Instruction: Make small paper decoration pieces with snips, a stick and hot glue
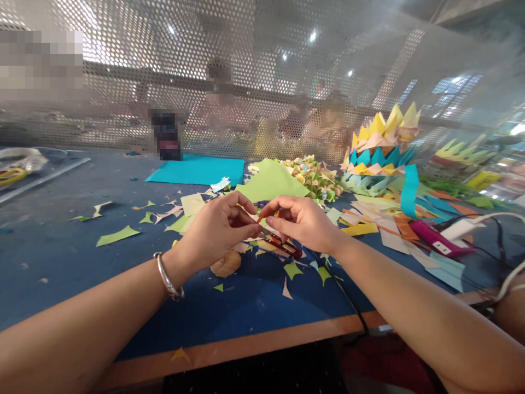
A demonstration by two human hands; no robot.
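Over the middle of the table, my left hand (213, 219) and my right hand (305, 221) are close together, fingertips pinched. Between them is a small thin orange paper strip (261, 219), partly hidden by the fingers. Just below the fingertips lies a dark red slotted tool (283, 244), whose kind I cannot make out. A round tan lump (226, 264) sits under my left wrist. Small paper offcuts surround the hands, among them a green scrap (292, 270). Beyond the fingers lies a larger light green sheet (273, 180).
A blue sheet (205, 169) lies at the back, near a perforated metal screen (123, 104). Folded paper pieces (315, 178) form a heap. Stacked zigzag paper crowns (381, 150) stand right, behind paper strips, a magenta power strip (441, 241) and cables. People show blurred behind the screen.
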